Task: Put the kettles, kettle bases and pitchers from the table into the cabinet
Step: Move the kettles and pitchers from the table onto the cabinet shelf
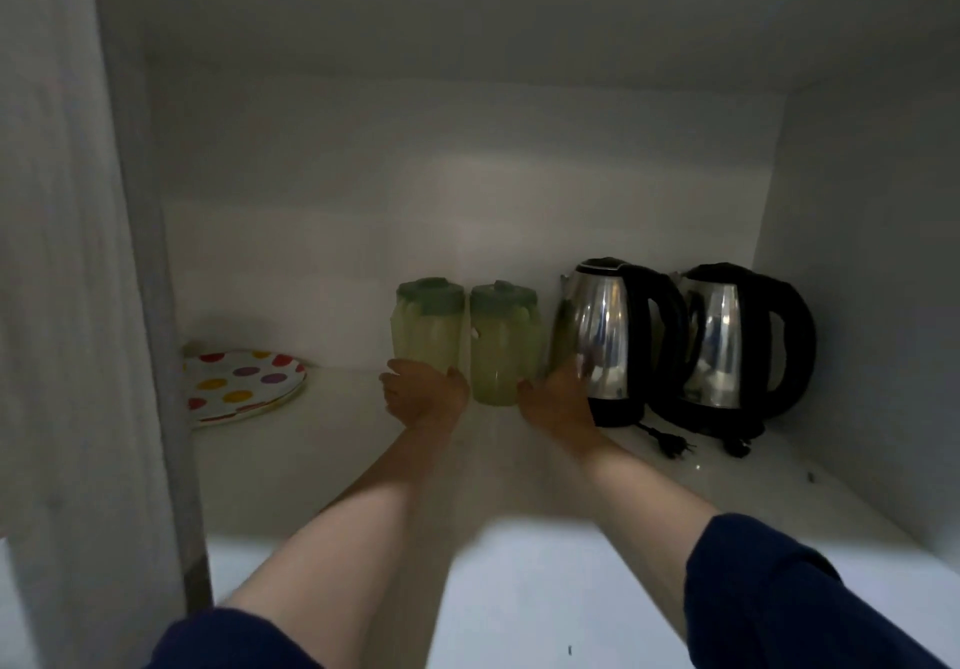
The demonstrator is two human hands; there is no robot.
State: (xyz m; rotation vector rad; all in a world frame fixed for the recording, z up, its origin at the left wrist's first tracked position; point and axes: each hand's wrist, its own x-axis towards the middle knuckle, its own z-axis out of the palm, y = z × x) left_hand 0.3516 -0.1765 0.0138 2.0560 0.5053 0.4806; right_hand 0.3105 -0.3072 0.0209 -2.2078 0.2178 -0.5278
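From the head view you are at the placing step: your left hand (423, 393) is at the foot of the left pitcher (427, 323) and your right hand (558, 393) is between the right pitcher (501, 343) and the near kettle (605, 336), though blur hides whether the fingers grip or merely touch. Both pitchers and both kettles, the far kettle (727, 336) included, stand on their bases along the back of the white cabinet shelf (363, 450); next, I judge, you let go and draw back without tipping them. The cabinet is dim, with a spotted plate (241, 385) at the left.
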